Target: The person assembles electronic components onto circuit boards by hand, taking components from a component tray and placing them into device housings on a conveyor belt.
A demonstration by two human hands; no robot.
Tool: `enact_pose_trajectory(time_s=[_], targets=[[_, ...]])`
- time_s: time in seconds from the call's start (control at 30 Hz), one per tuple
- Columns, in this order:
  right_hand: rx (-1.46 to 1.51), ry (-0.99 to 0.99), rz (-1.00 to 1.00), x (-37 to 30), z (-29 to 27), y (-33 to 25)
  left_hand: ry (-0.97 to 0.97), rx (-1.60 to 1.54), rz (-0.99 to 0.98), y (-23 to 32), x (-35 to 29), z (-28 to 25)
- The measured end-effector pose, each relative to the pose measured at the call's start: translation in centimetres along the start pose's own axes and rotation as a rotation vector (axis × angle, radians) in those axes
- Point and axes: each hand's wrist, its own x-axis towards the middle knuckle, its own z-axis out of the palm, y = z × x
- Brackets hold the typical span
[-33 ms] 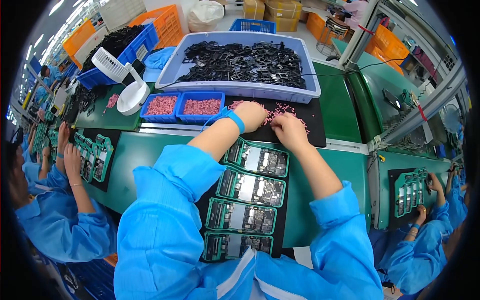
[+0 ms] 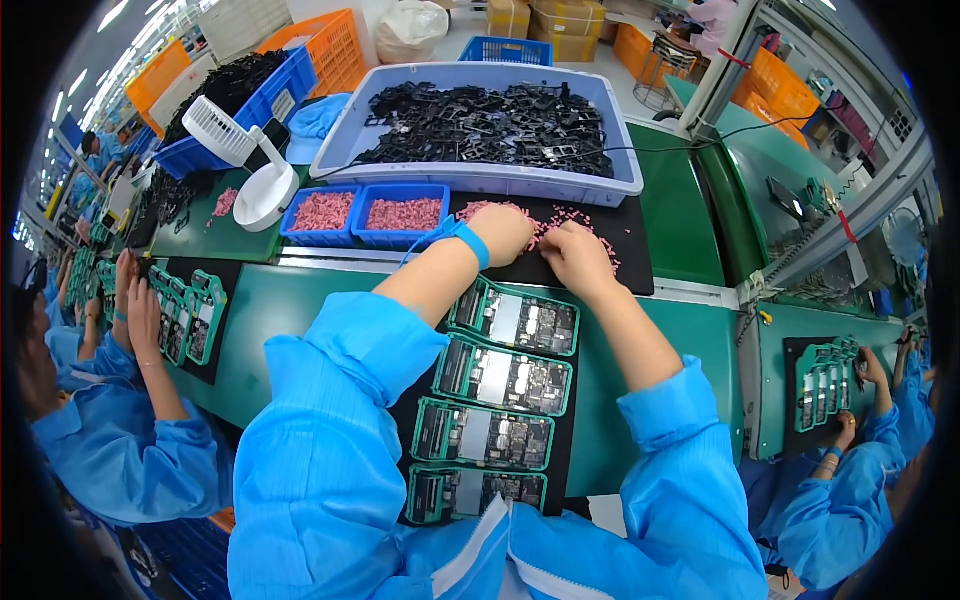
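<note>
Small pink pieces (image 2: 570,216) lie scattered on a black mat (image 2: 625,235) beyond the row of green fixtures. My left hand (image 2: 503,234), with a blue wrist strap (image 2: 467,241), is curled down among them. Close to its right, my right hand (image 2: 580,256) has its fingers bent and drawn together over the same pieces. Both sets of fingertips are mostly hidden, so what they pinch cannot be made out. Nearer me, green fixtures (image 2: 505,375) stand in a column, each holding an opened device with a circuit board.
Two blue trays (image 2: 402,236) of pink pieces stand left of my hands. Behind is a large pale-blue tub (image 2: 480,180) of black frames. A white fan (image 2: 265,200) stands at left. Co-workers (image 2: 130,440) sit on both sides, and a metal post (image 2: 720,70) rises at right.
</note>
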Motion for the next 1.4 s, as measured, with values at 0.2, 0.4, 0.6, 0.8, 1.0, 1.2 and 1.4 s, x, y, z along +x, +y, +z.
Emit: enact_pose_trajectory(time_s=[0.2, 0.4, 0.6, 0.8, 1.0, 1.2, 1.4], targets=[[-0.082, -0.094, -0.247, 2.3, 0.5, 0.9, -0.037, -0.146, -0.055, 0.3, -1.2, -0.1], [-0.223, -0.166, -0.341, 2.1, 0.5, 0.3, 0.009, -0.203, -0.067, 0.3, -2.1, -0.1], [-0.020, -0.085, 0.048, -3.9, -2.8, -0.8, 0.128, -0.496, 0.024, 4.3, -5.2, -2.7], [0.165, -0.126, 0.175, -13.3, -4.9, -3.6, 0.068, -0.412, 0.170, 8.2, -7.5, -2.5], [0.116, -0.129, 0.187, -18.2, -4.7, -7.3, 0.086, -0.224, 0.211, 10.0, -7.7, -1.6], [0.014, -0.071, 0.108, -18.9, -4.3, -7.7, 0.031, -0.031, 0.191, 10.7, -7.2, -1.9], [-0.016, -0.104, 0.078, -18.9, -4.5, -7.6, -0.029, 0.129, 0.277, 11.7, -6.8, -3.2]])
